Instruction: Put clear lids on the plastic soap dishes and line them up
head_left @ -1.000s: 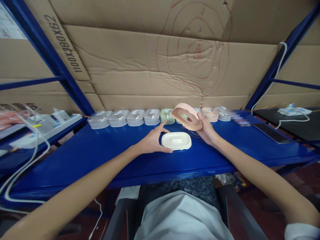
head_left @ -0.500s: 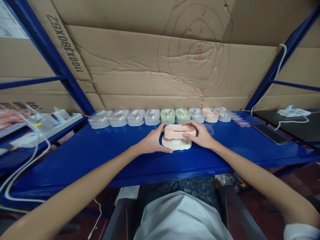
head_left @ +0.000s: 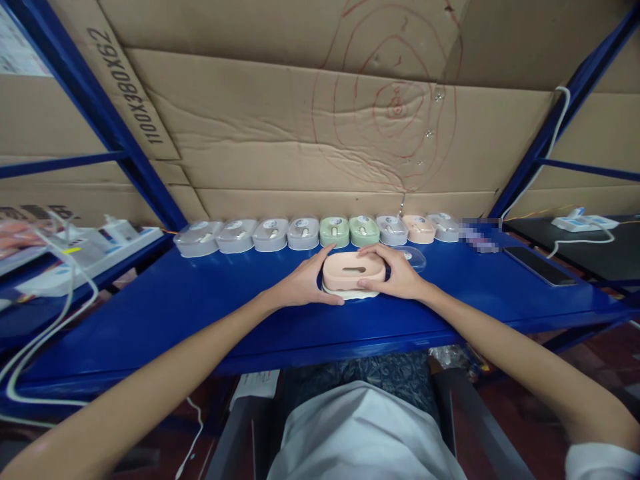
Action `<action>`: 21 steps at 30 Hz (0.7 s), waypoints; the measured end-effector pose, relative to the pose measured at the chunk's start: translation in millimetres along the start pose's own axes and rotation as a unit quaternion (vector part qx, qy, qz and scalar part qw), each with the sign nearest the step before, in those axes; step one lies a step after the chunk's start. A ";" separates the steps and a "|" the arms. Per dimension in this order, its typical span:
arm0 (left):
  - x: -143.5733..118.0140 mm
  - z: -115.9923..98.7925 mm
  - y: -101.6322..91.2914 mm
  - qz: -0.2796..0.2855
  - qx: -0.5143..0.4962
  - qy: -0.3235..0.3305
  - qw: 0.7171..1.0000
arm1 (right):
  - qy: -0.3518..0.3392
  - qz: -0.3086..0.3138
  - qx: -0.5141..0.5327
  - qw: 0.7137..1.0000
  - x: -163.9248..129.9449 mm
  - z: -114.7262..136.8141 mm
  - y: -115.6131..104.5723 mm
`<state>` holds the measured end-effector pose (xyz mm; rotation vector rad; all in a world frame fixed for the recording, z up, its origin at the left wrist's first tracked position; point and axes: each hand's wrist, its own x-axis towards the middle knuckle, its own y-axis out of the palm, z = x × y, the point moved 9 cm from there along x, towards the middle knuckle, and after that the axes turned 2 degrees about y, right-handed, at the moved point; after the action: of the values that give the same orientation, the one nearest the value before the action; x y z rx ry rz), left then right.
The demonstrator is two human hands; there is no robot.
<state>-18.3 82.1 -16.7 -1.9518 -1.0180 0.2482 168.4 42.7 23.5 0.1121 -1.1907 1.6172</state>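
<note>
left hand [head_left: 305, 283]: we cup the left end of the pink tray [head_left: 354, 269], fingers closed on it
right hand [head_left: 395, 275]: clasps its right end
pink tray: seated on white base [head_left: 350, 292], mid blue shelf [head_left: 165, 300]
behind: row of boxes [head_left: 320, 231]

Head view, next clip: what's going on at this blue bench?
A person has both hands on a small two-part case on the blue bench. The left hand steadies the white base while the right hand presses the pink shell down over it. A row of finished cases lines the cardboard wall behind, and a phone lies to the right.
</note>
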 end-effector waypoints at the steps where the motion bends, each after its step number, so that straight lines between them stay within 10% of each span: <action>1: 0.1 0.1 0.5 0.002 0.002 0.001 1.000 | -0.002 0.003 -0.001 1.000 -0.1 0.5 1.0; 21: 2.2 -8.2 0.9 -0.007 0.025 0.053 0.998 | -0.044 0.049 -0.014 0.998 -0.4 4.4 9.0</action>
<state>-12.0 78.4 -12.3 -1.8921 -0.9476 0.1597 159.5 39.8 19.7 0.1099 -1.3036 1.6950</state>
